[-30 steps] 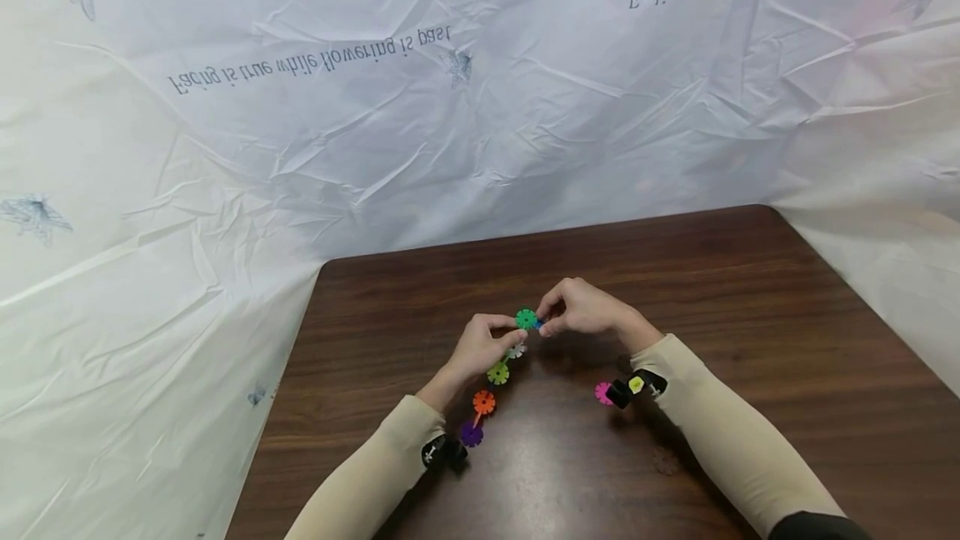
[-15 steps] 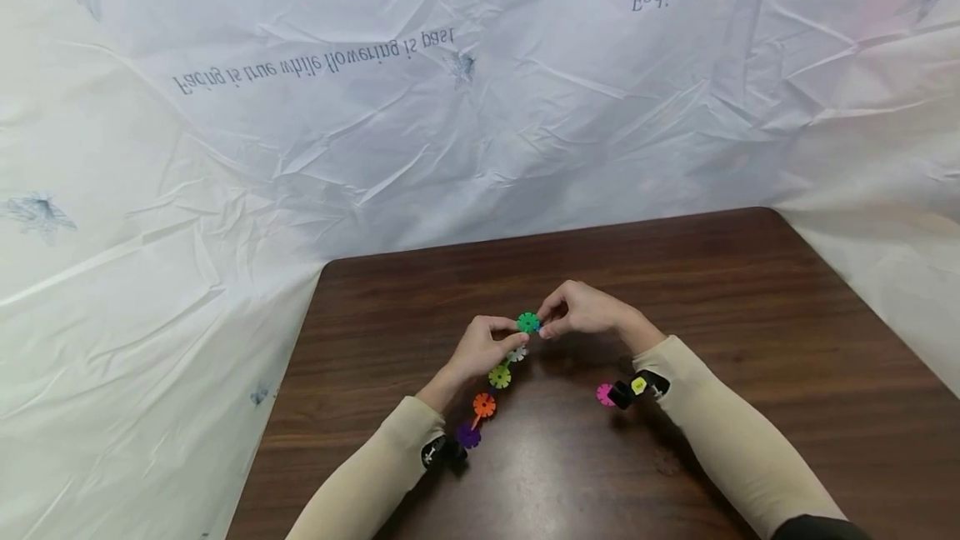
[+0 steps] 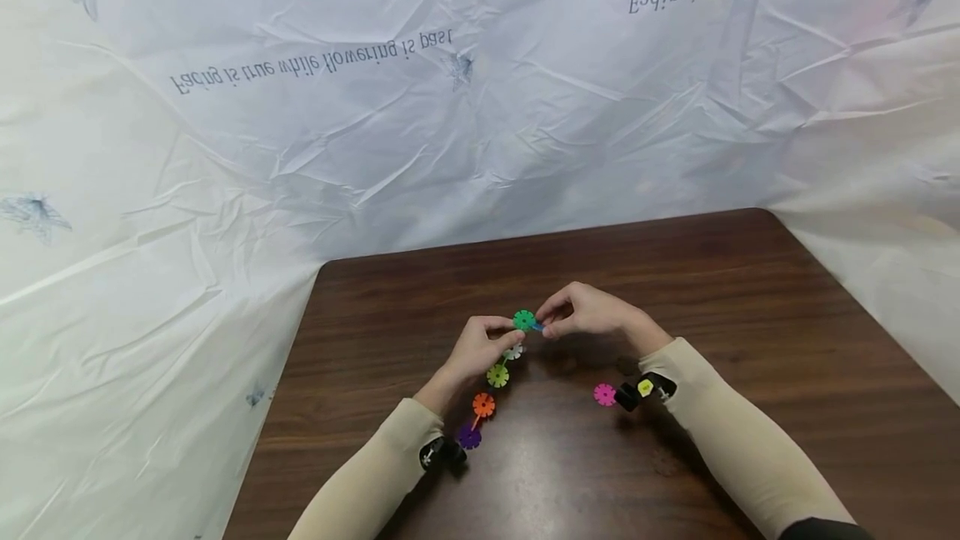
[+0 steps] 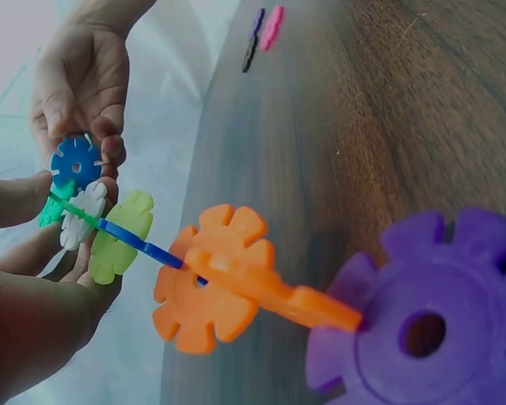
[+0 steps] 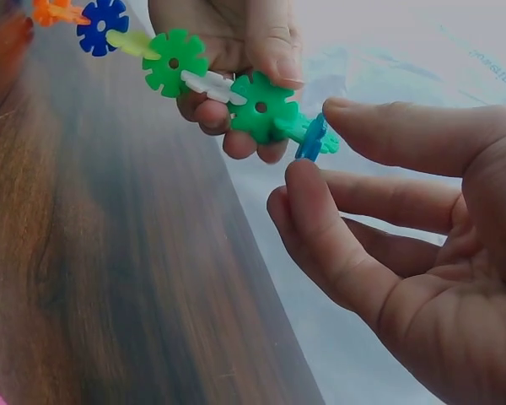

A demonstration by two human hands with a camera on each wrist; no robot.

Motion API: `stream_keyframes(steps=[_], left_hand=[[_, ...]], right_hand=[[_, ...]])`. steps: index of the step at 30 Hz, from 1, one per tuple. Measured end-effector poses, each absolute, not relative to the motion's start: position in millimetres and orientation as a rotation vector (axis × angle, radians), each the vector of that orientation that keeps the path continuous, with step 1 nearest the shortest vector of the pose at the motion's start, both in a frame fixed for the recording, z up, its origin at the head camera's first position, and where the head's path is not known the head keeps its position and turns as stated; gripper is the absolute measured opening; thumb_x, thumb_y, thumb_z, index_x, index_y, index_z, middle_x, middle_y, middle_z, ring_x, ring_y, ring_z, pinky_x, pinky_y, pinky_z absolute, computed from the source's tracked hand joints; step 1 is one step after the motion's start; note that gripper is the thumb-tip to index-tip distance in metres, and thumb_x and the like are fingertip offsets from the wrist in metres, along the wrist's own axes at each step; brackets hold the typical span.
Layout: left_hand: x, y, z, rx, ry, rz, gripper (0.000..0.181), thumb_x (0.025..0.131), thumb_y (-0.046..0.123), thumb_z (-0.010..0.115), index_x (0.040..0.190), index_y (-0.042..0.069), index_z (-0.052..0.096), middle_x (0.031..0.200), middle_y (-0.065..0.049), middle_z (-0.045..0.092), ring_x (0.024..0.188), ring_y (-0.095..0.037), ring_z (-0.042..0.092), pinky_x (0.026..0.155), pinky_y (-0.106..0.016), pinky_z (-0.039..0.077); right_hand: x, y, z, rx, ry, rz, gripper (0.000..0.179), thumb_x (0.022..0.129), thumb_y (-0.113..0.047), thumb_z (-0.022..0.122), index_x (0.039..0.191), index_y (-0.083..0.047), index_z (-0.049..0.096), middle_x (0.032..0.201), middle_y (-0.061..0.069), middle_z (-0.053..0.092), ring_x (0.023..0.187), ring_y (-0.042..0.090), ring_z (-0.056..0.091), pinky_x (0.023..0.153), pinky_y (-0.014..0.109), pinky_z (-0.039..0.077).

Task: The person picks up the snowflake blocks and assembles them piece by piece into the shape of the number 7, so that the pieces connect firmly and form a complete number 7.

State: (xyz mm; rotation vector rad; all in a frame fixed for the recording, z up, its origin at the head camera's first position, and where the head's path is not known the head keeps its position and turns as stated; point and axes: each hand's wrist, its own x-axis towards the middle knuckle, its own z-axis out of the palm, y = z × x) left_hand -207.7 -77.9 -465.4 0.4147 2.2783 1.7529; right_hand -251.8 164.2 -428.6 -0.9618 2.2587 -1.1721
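While the left hand [image 3: 478, 346] pinched a green disc [image 5: 257, 122] near the top of a chain of notched discs [image 3: 498, 370], the right hand [image 3: 594, 310] pinched a blue disc [image 5: 313, 137] touching the chain's end, just below the frame's middle. I could not tell how far in it was. The chain ran down to a purple disc [image 3: 470, 437] at the lower middle. A pink disc [image 3: 603, 394] lay on the brown table [image 3: 712, 290], toward the lower right.

The left hand [image 3: 478, 347] pinches a green disc [image 3: 523, 320]. At its four o'clock, the right hand [image 3: 588, 312] pinches a blue piece [image 3: 537, 327].
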Motion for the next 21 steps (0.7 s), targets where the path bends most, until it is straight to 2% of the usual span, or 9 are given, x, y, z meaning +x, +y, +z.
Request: stream_keyframes(steps=[7, 12, 17, 21], left_hand=[[-208, -80, -462, 0.331, 2.258, 1.795, 0.024, 0.093, 0.014, 0.067, 0.11, -0.002, 0.07, 0.109, -0.024, 0.069, 0.083, -0.011, 0.069, 0.07, -0.026, 0.057], [-208, -80, -461, 0.302, 2.232, 1.822, 0.025, 0.093, 0.014, 0.067, 0.112, -0.003, 0.069, 0.11, -0.023, 0.068, 0.083, -0.01, 0.068, 0.07, -0.026, 0.056], [-208, -80, -459, 0.292, 2.23, 1.815, 0.027, 0.093, 0.015, 0.066, 0.114, -0.002, 0.069, 0.112, -0.027, 0.066, 0.076, -0.007, 0.065, 0.064, -0.023, 0.052], [-208, -80, -459, 0.294, 2.22, 1.825, 0.028, 0.094, 0.015, 0.066, 0.116, -0.003, 0.068, 0.114, -0.03, 0.065, 0.077, -0.008, 0.065, 0.065, -0.024, 0.054]], right_hand=[[-249, 168, -429, -0.955, 2.335, -1.173, 0.032, 0.09, -0.025, 0.071, 0.115, -0.006, 0.069, 0.1, 0.003, 0.071, 0.091, 0.017, 0.066, 0.077, 0.029, 0.056], [-245, 174, -428, -0.979, 2.42, -1.156, 0.033, 0.09, -0.026, 0.071, 0.115, -0.005, 0.069, 0.101, 0.003, 0.071, 0.09, 0.015, 0.066, 0.077, 0.026, 0.055], [-241, 181, -429, -1.013, 2.484, -1.124, 0.032, 0.09, -0.029, 0.071, 0.115, -0.008, 0.069, 0.105, 0.007, 0.07, 0.089, 0.013, 0.066, 0.077, 0.026, 0.055], [-236, 189, -433, -1.052, 2.502, -1.104, 0.033, 0.09, -0.028, 0.072, 0.116, -0.01, 0.068, 0.108, 0.008, 0.069, 0.09, 0.013, 0.066, 0.077, 0.025, 0.056]])
